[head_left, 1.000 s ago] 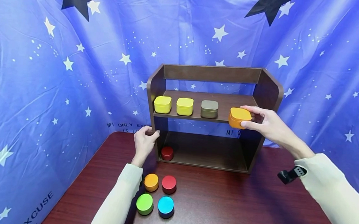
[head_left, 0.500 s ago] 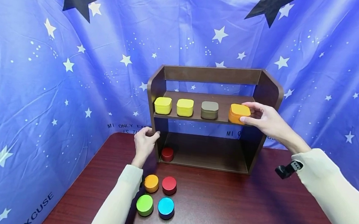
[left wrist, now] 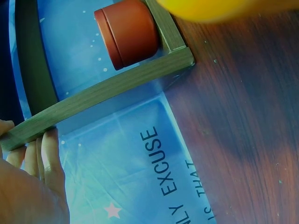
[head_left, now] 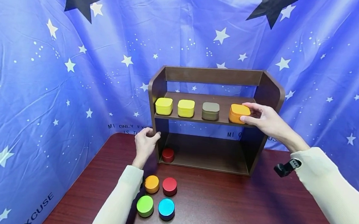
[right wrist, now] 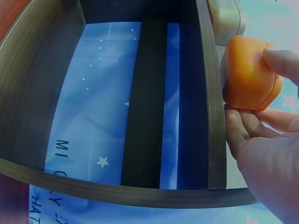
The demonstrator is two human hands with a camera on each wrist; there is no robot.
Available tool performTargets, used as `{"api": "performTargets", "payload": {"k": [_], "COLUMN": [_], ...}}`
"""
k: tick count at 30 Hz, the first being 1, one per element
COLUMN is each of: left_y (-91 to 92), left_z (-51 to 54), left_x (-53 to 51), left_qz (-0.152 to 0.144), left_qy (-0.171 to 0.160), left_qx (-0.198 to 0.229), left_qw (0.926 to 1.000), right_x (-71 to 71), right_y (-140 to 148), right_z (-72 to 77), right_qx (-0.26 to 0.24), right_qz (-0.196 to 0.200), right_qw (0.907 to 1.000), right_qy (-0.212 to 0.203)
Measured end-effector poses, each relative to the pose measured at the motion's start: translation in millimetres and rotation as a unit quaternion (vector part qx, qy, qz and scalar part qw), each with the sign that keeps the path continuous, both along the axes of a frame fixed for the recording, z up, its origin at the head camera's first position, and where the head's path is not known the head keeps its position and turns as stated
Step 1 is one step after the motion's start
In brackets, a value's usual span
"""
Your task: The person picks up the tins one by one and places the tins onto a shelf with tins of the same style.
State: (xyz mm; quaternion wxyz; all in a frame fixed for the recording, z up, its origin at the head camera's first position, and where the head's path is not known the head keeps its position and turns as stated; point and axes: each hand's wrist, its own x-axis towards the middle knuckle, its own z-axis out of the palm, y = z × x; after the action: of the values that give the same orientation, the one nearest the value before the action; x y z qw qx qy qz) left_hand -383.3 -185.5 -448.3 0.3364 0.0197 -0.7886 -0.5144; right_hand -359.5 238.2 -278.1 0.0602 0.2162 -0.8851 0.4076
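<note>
Head view | my right grip (head_left: 267,121) pinches the orange box (head_left: 238,112), seemingly set at the right of the upper shelf (head_left: 198,110) | my left grip (head_left: 145,144) pinches the rack's side panel (head_left: 158,88) | likely placing; next calls for gentle release

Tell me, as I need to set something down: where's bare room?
Lower shelf: bare from its red tin to the right side panel. Table: bare between the blue tin and right sleeve. Crowded: upper shelf's front edge, with four boxes, the right hand gripping the orange one; four tins by left sleeve.
</note>
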Motion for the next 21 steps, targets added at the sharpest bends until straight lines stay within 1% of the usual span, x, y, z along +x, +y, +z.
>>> {"api": "performTargets", "payload": {"k": [8,15,21], "left_y": [0.6,0.0,0.2], "left_z": [2.2,-0.7,-1.3], "left_x": [0.8,0.3,1.2], "left_qz": [0.001,-0.001,0.000], "left_qy": [0.008,0.008,0.008], "left_qx": [-0.005,-0.003,-0.006], "left_qw": [1.0000,1.0000,0.9999], "right_x": [-4.2,-6.0,-7.0], "right_y": [0.6,-0.1,-1.3], "right_z": [-0.4,-2.2,-2.8], "right_qx": [0.008,0.014,0.005], "right_qz": [-0.008,-0.012,-0.008], "right_qw": [0.9999,0.9998,1.0000], "right_qy": [-0.004,0.002,0.000]}}
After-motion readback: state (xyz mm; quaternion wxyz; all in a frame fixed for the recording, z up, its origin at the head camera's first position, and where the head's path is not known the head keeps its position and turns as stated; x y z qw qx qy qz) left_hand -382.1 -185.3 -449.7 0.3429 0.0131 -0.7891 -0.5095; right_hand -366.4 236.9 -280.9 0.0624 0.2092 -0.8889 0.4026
